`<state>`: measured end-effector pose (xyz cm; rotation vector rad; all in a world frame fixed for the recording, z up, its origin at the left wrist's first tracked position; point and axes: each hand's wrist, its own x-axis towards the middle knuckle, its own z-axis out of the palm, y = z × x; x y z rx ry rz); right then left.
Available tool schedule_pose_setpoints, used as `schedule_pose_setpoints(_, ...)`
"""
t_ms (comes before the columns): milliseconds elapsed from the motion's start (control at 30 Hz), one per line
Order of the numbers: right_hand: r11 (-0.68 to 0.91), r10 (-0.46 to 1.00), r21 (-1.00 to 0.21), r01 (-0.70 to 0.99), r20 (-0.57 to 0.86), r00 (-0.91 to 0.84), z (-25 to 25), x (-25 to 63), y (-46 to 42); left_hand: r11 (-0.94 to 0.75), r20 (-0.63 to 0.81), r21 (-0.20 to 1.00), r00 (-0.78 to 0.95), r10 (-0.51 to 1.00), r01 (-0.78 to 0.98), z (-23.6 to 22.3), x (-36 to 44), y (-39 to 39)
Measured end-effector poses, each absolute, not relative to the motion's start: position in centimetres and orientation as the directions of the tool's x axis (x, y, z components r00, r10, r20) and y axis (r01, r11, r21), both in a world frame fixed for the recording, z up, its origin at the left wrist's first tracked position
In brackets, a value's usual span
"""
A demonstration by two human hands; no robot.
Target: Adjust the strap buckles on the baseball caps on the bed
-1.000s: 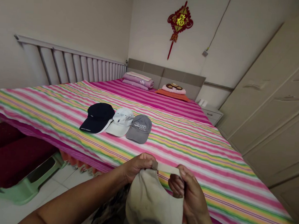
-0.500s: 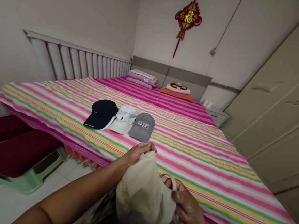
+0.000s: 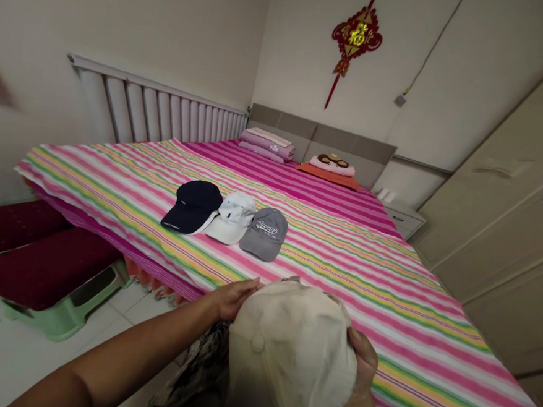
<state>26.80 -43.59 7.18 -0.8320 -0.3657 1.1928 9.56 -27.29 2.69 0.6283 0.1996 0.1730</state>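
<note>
A cream baseball cap [image 3: 289,347] is held up in front of me, its crown facing the camera. My left hand [image 3: 237,297] grips its left side, with some fingers hidden behind the fabric. On the other side my right hand [image 3: 361,362] is closed round the edge, its thumb showing. Past the cap, three more caps lie in a row on the striped bedspread [image 3: 368,284]: a navy cap [image 3: 197,203], a white cap [image 3: 232,218] and a grey cap with white lettering [image 3: 266,233]. The white one touches its neighbours.
Folded purple bedding [image 3: 267,146] and a pink folded pile [image 3: 332,164] lie near the headboard [image 3: 332,138]. Green stools with dark red covers [image 3: 48,268] stand at the left. A radiator [image 3: 166,106] runs along the wall; a wardrobe [image 3: 497,232] stands at right.
The cream cap has been turned and spread, so its rounded crown now faces me. My right hand has shifted from the back strap to the cap's right side. The view has swung slightly left.
</note>
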Motion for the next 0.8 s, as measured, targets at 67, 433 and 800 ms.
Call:
schedule_pose_setpoints(67,0.105,0.932,-0.72,-0.686,-0.168,0.32,7.9,26.9,-43.2,0.829,-0.112,0.55,0.975,0.192,-0.1,-0.3,8.3,-28.3)
schedule_pose_setpoints(433,0.323,0.818,-0.596,-0.735,-0.214,0.534,10.3,25.9,-38.6,0.864,-0.019,0.324,0.911,0.412,-0.384,-3.7,3.6,-33.4)
schedule_pose_setpoints(800,0.027,0.964,-0.542,-0.84,-0.208,0.166,4.1,23.7,-39.1,0.561,-0.135,0.442,0.566,0.813,-0.7,0.4,-3.0,-28.4)
